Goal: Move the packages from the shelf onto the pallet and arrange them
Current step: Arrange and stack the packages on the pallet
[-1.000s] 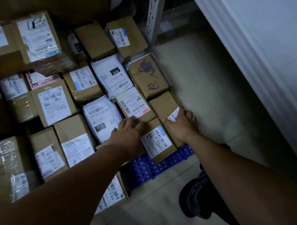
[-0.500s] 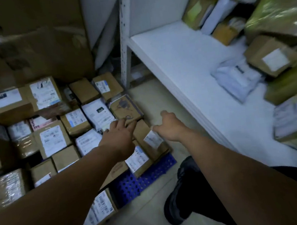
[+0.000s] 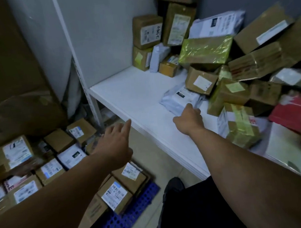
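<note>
Here, in the head view, the left hand (image 3: 115, 147) hangs in the air with its fingers (image 3: 127, 123) apart and loose, the forefinger stretched out, holding nothing; the fingertip is just beside the front edge of the white shelf (image 3: 135, 97). Below and to the left of those fingers lies the blue pallet (image 3: 126, 219), packed close with labelled brown boxes (image 3: 129, 177) and a few white bags. A large carton (image 3: 6, 72) stands beyond the pallet, well left of the fingers. The right hand (image 3: 188, 119) reaches over the shelf, thumb held out to the side, and its fingers (image 3: 189, 107) touch the near edge of a white bag (image 3: 179, 98) lying flat on the shelf; the back of the hand hides whether they have closed on it. Beyond and to the right of these fingers a pile of packages (image 3: 203, 80) leans in a heap, among them a green-gold parcel (image 3: 206, 50) high up and a red parcel (image 3: 295, 114) far to the right. Beneath the right forearm, on the floor, a dark shoe (image 3: 172, 186) shows.
</note>
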